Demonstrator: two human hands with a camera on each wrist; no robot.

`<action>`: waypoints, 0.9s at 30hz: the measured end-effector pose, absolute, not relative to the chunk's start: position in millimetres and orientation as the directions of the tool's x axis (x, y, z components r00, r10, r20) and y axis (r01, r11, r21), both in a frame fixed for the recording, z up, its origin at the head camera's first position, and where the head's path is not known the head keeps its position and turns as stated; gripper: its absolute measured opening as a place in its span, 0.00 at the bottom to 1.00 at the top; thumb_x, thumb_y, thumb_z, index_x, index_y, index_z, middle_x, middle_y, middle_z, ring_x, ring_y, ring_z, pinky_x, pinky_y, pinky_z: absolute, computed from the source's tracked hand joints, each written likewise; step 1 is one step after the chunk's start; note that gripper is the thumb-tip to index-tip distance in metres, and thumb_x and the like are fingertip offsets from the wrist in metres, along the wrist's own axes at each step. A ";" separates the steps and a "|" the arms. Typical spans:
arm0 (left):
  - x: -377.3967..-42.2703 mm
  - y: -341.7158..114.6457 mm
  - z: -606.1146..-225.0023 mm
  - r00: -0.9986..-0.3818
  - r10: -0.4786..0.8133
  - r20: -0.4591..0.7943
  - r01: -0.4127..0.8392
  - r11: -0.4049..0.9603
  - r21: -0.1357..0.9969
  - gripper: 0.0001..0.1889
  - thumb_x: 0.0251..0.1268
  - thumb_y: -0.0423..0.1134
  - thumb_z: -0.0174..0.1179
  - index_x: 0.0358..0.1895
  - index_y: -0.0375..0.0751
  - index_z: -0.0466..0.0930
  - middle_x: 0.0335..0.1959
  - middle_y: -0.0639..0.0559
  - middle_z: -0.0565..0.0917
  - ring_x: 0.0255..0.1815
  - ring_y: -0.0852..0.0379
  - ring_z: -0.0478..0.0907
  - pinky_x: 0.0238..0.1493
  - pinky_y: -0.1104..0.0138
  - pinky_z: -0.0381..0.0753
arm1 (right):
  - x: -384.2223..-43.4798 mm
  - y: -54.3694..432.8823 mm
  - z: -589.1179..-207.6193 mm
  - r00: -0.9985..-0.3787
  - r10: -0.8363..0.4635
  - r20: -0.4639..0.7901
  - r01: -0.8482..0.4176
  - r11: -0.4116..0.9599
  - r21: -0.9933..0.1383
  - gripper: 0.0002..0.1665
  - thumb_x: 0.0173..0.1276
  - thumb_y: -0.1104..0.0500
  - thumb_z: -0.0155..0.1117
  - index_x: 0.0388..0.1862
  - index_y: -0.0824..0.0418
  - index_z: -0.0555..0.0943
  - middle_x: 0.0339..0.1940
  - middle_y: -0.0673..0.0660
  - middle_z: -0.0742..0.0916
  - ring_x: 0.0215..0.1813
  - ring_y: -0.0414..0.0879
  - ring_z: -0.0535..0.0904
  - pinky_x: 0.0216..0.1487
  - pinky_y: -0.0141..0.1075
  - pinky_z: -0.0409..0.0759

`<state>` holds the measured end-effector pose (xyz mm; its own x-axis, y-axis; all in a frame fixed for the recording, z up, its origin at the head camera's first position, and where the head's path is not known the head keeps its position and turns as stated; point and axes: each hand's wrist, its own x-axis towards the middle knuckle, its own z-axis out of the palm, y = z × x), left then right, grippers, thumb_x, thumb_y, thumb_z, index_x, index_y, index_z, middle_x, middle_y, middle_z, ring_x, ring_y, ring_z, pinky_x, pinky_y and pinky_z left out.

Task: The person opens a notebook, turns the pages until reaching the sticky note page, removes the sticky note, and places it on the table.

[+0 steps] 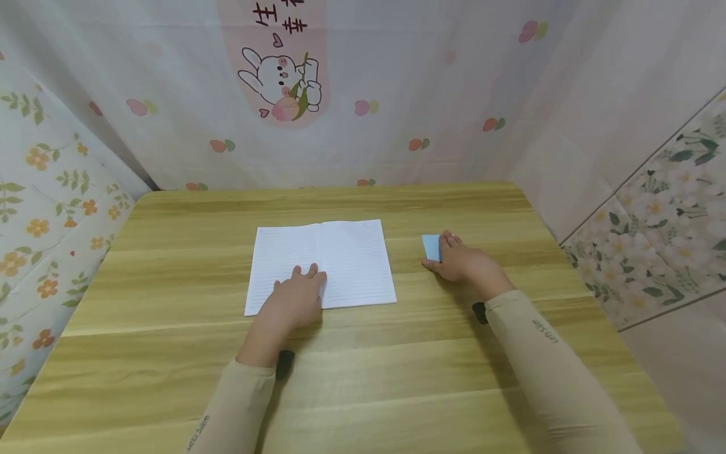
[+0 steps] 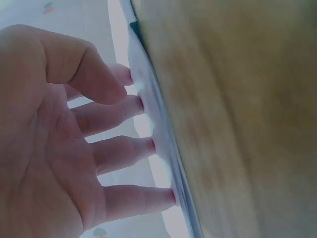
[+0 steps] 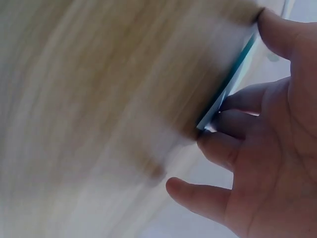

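Note:
An open notebook with lined white pages lies on the table. My left hand rests on its left page near the centre fold. In the left wrist view the fingers reach out fairly straight, their tips on the paper, and the thumb hangs above the page. To the right of the notebook lies a small light-blue sticky note pad. My right hand grips it across, thumb at the near edge and fingers at the far edge. The right wrist view shows the pad's teal edge; the hand covers its right part in the head view.
The wooden table has a light, striped grain. A white printed curtain hangs behind its far edge. Flowered cloth stands at the left, and flowered panels border the right side.

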<state>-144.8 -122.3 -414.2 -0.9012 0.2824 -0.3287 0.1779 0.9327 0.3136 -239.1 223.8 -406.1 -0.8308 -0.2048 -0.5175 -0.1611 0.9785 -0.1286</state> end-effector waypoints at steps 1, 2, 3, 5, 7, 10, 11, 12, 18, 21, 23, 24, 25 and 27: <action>-145.2 -122.9 -413.1 -0.903 0.281 -0.324 0.178 0.933 0.314 0.28 0.77 0.33 0.46 0.78 0.37 0.68 0.85 0.35 0.62 0.85 0.25 0.57 0.72 0.23 0.65 | -239.5 222.4 -405.7 -0.832 -0.207 -0.515 -0.157 0.978 -0.141 0.57 0.87 0.35 0.43 0.85 0.77 0.34 0.88 0.74 0.40 0.90 0.69 0.36 0.87 0.66 0.44; -145.9 -123.5 -412.6 -0.904 0.280 -0.322 0.176 0.932 0.317 0.27 0.77 0.33 0.45 0.77 0.37 0.69 0.85 0.35 0.63 0.85 0.26 0.57 0.72 0.23 0.65 | -239.5 221.2 -405.2 -0.833 -0.212 -0.511 -0.156 0.976 -0.150 0.57 0.87 0.36 0.43 0.85 0.78 0.35 0.88 0.75 0.40 0.89 0.70 0.36 0.88 0.65 0.45; -146.5 -124.1 -412.1 -0.904 0.279 -0.323 0.173 0.931 0.321 0.27 0.77 0.32 0.46 0.76 0.37 0.70 0.85 0.35 0.63 0.85 0.26 0.57 0.72 0.23 0.65 | -239.8 220.3 -405.2 -0.834 -0.217 -0.507 -0.157 0.975 -0.160 0.57 0.87 0.36 0.44 0.84 0.79 0.35 0.88 0.76 0.40 0.89 0.71 0.36 0.88 0.64 0.44; -146.9 -124.7 -412.0 -0.902 0.277 -0.332 0.168 0.931 0.323 0.27 0.76 0.32 0.46 0.76 0.37 0.71 0.85 0.35 0.63 0.85 0.26 0.58 0.71 0.23 0.65 | -240.0 218.9 -406.0 -0.834 -0.227 -0.503 -0.162 0.972 -0.171 0.57 0.87 0.37 0.45 0.84 0.80 0.35 0.87 0.77 0.40 0.89 0.72 0.36 0.88 0.63 0.45; -146.3 -125.0 -413.5 -0.898 0.275 -0.345 0.163 0.933 0.320 0.27 0.76 0.32 0.46 0.76 0.37 0.70 0.85 0.36 0.63 0.85 0.26 0.58 0.71 0.23 0.66 | -239.5 218.7 -408.5 -0.834 -0.234 -0.500 -0.168 0.970 -0.174 0.57 0.87 0.37 0.45 0.84 0.80 0.36 0.87 0.78 0.40 0.89 0.73 0.36 0.88 0.64 0.45; -145.1 -124.5 -414.7 -0.897 0.274 -0.347 0.162 0.934 0.319 0.28 0.76 0.32 0.47 0.77 0.37 0.69 0.85 0.36 0.63 0.84 0.26 0.59 0.71 0.23 0.66 | -239.0 220.6 -412.7 -0.834 -0.235 -0.499 -0.165 0.970 -0.180 0.57 0.87 0.37 0.45 0.84 0.81 0.35 0.87 0.78 0.40 0.89 0.73 0.36 0.88 0.64 0.45; -144.8 -123.8 -414.6 -0.898 0.276 -0.344 0.167 0.935 0.314 0.28 0.76 0.32 0.47 0.77 0.37 0.69 0.85 0.36 0.63 0.84 0.26 0.59 0.71 0.23 0.67 | -238.7 221.9 -413.5 -0.835 -0.235 -0.497 -0.163 0.969 -0.184 0.57 0.87 0.37 0.45 0.84 0.81 0.35 0.87 0.78 0.40 0.89 0.73 0.35 0.88 0.64 0.45; -144.6 -123.0 -414.4 -0.899 0.279 -0.339 0.174 0.936 0.307 0.28 0.76 0.32 0.46 0.77 0.37 0.69 0.85 0.36 0.63 0.84 0.26 0.60 0.71 0.24 0.67 | -238.7 223.3 -414.3 -0.837 -0.233 -0.495 -0.158 0.969 -0.190 0.58 0.87 0.36 0.44 0.84 0.80 0.34 0.87 0.77 0.39 0.89 0.73 0.35 0.88 0.65 0.44; -146.3 -117.8 -410.0 -0.904 0.286 -0.317 0.196 0.937 0.288 0.28 0.77 0.33 0.46 0.77 0.37 0.69 0.84 0.35 0.64 0.84 0.26 0.60 0.70 0.23 0.68 | -241.8 228.4 -413.9 -0.845 -0.231 -0.483 -0.146 0.967 -0.208 0.58 0.87 0.35 0.43 0.84 0.79 0.33 0.87 0.77 0.37 0.89 0.72 0.33 0.86 0.70 0.43; -148.8 -119.8 -405.5 -0.901 0.295 -0.319 0.203 0.935 0.290 0.27 0.77 0.33 0.46 0.76 0.36 0.70 0.84 0.35 0.64 0.83 0.26 0.62 0.70 0.26 0.71 | -244.6 227.9 -413.1 -0.848 -0.241 -0.473 -0.155 0.965 -0.214 0.58 0.87 0.36 0.44 0.84 0.79 0.34 0.87 0.77 0.39 0.89 0.73 0.34 0.87 0.67 0.43; -151.6 -123.2 -400.2 -0.892 0.308 -0.331 0.211 0.931 0.299 0.27 0.76 0.32 0.44 0.75 0.36 0.71 0.84 0.36 0.65 0.81 0.28 0.65 0.70 0.31 0.75 | -245.5 226.0 -409.8 -0.844 -0.259 -0.470 -0.173 0.960 -0.218 0.58 0.87 0.36 0.46 0.85 0.79 0.34 0.88 0.76 0.39 0.89 0.73 0.35 0.87 0.66 0.44; -153.8 -125.3 -396.7 -0.887 0.313 -0.340 0.213 0.929 0.302 0.27 0.76 0.32 0.43 0.75 0.36 0.71 0.84 0.36 0.65 0.82 0.28 0.65 0.71 0.33 0.75 | -245.8 224.4 -406.8 -0.842 -0.268 -0.467 -0.181 0.958 -0.224 0.58 0.87 0.37 0.47 0.85 0.78 0.34 0.88 0.75 0.38 0.89 0.73 0.35 0.87 0.66 0.44; -156.3 -127.6 -392.6 -0.883 0.318 -0.345 0.215 0.928 0.304 0.27 0.77 0.32 0.43 0.76 0.36 0.71 0.84 0.36 0.65 0.82 0.28 0.64 0.73 0.34 0.74 | -246.1 222.2 -403.0 -0.843 -0.279 -0.460 -0.190 0.955 -0.229 0.57 0.87 0.37 0.47 0.85 0.77 0.35 0.88 0.74 0.38 0.89 0.73 0.36 0.87 0.67 0.45; -162.5 -131.7 -382.9 -0.885 0.310 -0.348 0.203 0.929 0.309 0.28 0.80 0.35 0.41 0.78 0.38 0.69 0.85 0.36 0.63 0.84 0.29 0.61 0.77 0.33 0.68 | -246.7 216.0 -393.4 -0.850 -0.295 -0.436 -0.211 0.950 -0.231 0.55 0.87 0.37 0.47 0.87 0.74 0.36 0.89 0.72 0.39 0.89 0.72 0.37 0.85 0.70 0.45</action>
<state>-162.5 -131.7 -382.9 -0.8847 0.3095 -0.3485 0.2033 0.9291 0.3090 -246.7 216.0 -393.4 -0.8503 -0.2950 -0.4358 -0.2109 0.9497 -0.2313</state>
